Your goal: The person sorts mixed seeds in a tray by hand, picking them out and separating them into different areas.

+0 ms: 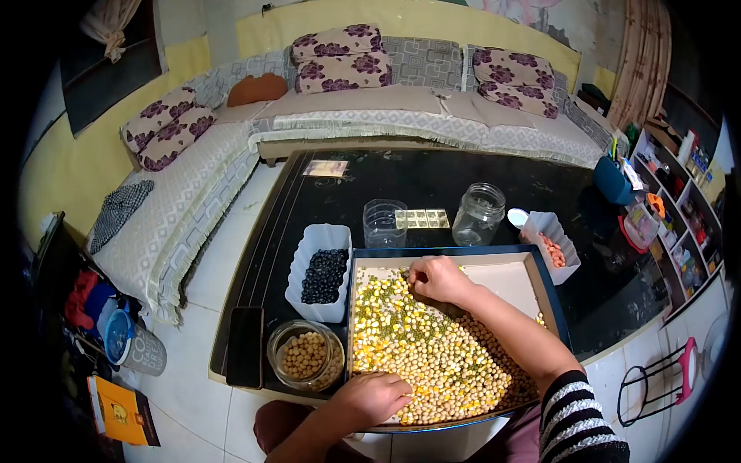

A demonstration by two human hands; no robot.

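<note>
A shallow box [549, 293] holds a mix of yellow corn kernels [378, 301], small green mung beans [401, 318] and pale round chickpea-like beans [463, 370]. My right hand [438, 279] reaches to the far side of the box, its fingers bent down and closed at the edge of the mix. Whatever lies between those fingertips is hidden. Over the near left rim rests my left hand [376, 397], fingers curled together against the beans; I cannot see what they hold. To the left stand a white tub [296, 287] of black beans [324, 275] and a glass jar [275, 369] of round tan beans [304, 356].
Behind the box are a clear plastic container [384, 225], a segmented gold-coloured strip [424, 219], an open glass jar [478, 216] and a white lid [518, 218]. A second tub [567, 251] holds reddish peanuts [553, 251]. A phone [245, 347] lies at the black table's left edge.
</note>
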